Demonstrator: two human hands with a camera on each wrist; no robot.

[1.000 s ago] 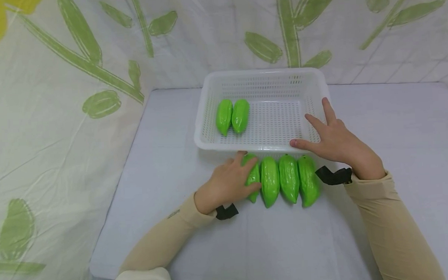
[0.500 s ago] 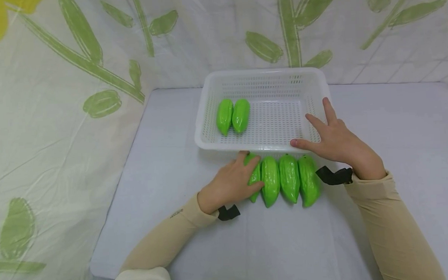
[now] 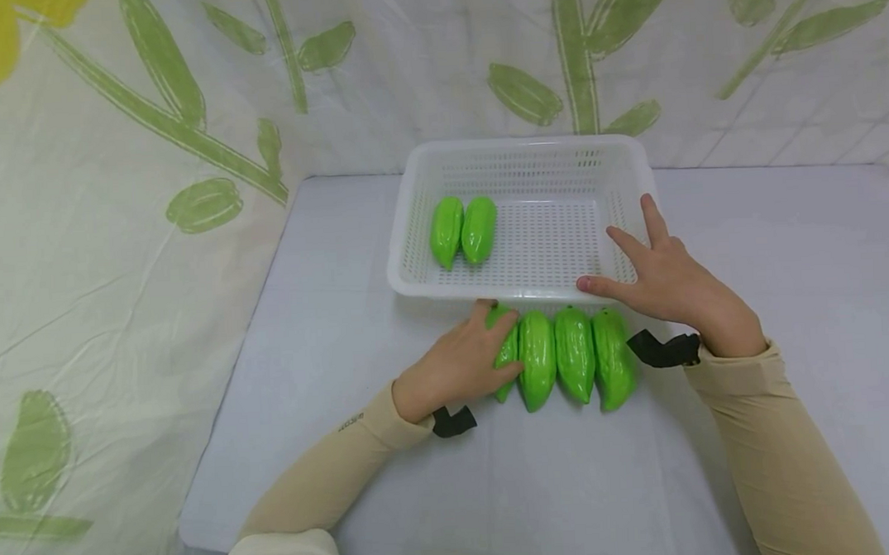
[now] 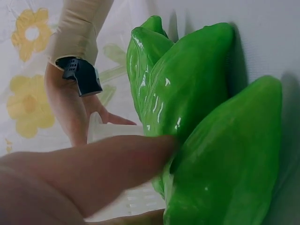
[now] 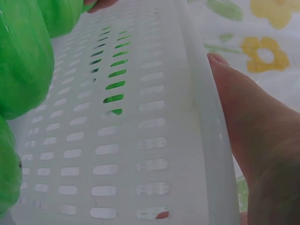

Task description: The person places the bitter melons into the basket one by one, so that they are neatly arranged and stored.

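My left hand (image 3: 459, 364) grips the leftmost piece of a row of glossy green, elongated, pointed, fruit-like pieces; this held piece (image 3: 507, 351) lies partly hidden under my fingers. In the left wrist view, the thumb (image 4: 117, 164) reaches to the gap between the nearest green piece (image 4: 229, 168) and its neighbour. Several more sit side by side to its right, among them a middle piece (image 3: 537, 360) and a right-end piece (image 3: 614, 361). My right hand (image 3: 661, 280) spreads its fingers over the front right corner of a white slotted basket (image 3: 528, 145), thumb on the front rim.
Inside the basket at the left lie two similar green pieces (image 3: 447, 232). The basket stands at the back of a white-covered table (image 3: 324, 258), close to a flower-patterned cloth (image 3: 435, 71) hanging behind. Another patterned cloth drops along the left side.
My left hand has shifted slightly right and closed in on the leftmost green piece, then stayed there. The right hand and basket have kept their places.
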